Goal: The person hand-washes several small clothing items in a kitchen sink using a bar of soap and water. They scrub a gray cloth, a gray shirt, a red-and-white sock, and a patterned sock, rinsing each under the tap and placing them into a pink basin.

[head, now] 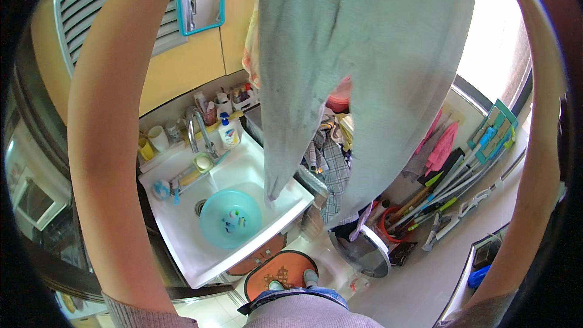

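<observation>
Both my forearms reach up past the top of the view, so neither hand is visible. Between them hangs a pair of grey-green trousers (364, 45), its two legs spread apart and pointing down; what holds it up top is hidden. The left leg's end hangs over the right part of a white sink (291, 205). In the sink stands a light-blue plastic basin (212, 218) with a printed pattern on its bottom. Behind the trousers lies a pile of clothes, with a grey plaid garment (336, 164) showing between the legs.
A chrome faucet (193, 134), a soap pump bottle (229, 134) and cups stand along the sink's back. A blue-framed mirror (223, 4) hangs upper left. Right are a round washer door (364, 255), several mops in a red bucket (387, 225) and pink cloths (441, 148). Below lies an orange mat (259, 275).
</observation>
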### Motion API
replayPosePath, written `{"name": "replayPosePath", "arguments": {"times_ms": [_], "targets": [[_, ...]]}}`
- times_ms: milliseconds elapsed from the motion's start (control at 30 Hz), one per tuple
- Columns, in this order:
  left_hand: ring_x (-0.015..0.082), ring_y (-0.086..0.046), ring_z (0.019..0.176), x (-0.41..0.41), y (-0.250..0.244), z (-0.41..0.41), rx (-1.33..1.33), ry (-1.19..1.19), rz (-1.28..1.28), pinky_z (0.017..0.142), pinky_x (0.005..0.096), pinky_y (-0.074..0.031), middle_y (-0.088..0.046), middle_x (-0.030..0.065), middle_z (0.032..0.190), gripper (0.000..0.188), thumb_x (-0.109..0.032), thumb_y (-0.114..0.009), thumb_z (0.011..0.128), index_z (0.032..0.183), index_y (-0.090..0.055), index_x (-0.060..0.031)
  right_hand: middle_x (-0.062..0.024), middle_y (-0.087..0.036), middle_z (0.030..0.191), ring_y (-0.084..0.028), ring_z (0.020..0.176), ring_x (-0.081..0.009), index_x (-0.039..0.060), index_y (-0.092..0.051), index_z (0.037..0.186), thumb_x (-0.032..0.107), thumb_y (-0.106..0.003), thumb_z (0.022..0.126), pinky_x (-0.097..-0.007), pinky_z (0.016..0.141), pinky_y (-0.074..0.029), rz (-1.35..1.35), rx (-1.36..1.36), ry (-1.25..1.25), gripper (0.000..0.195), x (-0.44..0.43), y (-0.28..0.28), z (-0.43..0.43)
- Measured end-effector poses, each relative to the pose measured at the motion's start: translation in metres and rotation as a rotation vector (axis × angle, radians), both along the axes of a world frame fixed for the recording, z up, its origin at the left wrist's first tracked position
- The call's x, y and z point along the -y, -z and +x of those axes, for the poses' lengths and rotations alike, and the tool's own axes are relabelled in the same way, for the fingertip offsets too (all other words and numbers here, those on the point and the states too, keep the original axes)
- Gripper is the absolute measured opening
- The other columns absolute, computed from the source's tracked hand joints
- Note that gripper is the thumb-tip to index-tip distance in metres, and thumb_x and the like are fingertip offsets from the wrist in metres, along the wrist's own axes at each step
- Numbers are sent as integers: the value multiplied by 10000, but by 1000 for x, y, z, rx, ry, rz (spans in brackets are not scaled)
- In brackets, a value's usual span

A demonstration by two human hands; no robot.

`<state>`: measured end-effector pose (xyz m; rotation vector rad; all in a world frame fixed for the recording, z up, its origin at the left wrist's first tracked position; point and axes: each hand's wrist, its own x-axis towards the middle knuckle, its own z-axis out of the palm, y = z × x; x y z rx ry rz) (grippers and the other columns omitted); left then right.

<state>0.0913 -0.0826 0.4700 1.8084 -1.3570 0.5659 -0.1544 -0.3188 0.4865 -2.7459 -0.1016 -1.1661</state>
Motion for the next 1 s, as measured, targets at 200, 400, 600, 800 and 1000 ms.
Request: {"name": "replayPosePath", "arguments": {"times_ms": [200, 400, 600, 800, 1000], "targets": [[208, -612, 920, 8, 22, -16, -310, 484, -169, 884, 363, -467, -652, 96, 962, 329, -232, -620, 885, 1075, -616, 37, -111, -636, 1021, -589, 1014, -220, 88, -652, 1069, 473, -548, 871, -342, 951, -429, -198, -137, 288, 446, 52, -10, 5], [213, -623, 831, 63, 34, -47, 55, 527, 42, 755, 360, -497, -662, 130, 973, 346, -247, -569, 860, 1152, -632, -75, -42, -598, 884, -563, 847, -127, 65, -635, 886, 461, -468, 927, -326, 772, -470, 211, -218, -63, 432, 93, 59, 34], [181, -602, 885, 126, 63, -80, -439, 617, -18, 712, 285, -487, -637, 126, 1014, 477, -221, -716, 777, 1133, -579, 64, -122, -586, 1127, -585, 995, -202, -17, -486, 1238, 389, -442, 974, -364, 860, -492, 1324, -207, -769, 486, 48, 122, 31], [259, -636, 935, 138, 91, -72, -439, 678, -106, 793, 344, -521, -639, 196, 1043, 556, -203, -711, 770, 1216, -537, 80, -130, -565, 1195, -537, 1137, -233, -19, -450, 1278, 285, -520, 956, -398, 982, -424, 1158, -182, -744, 448, 25, 148, 49], [229, -645, 894, 128, 132, -53, -620, 779, -244, 728, 315, -525, -649, 187, 1022, 504, -237, -714, 790, 1180, -571, 49, -140, -536, 1264, -526, 1153, -233, -23, -432, 1307, 285, -545, 941, -382, 1011, -394, 1158, -342, -752, 491, 35, 149, 38]]}}
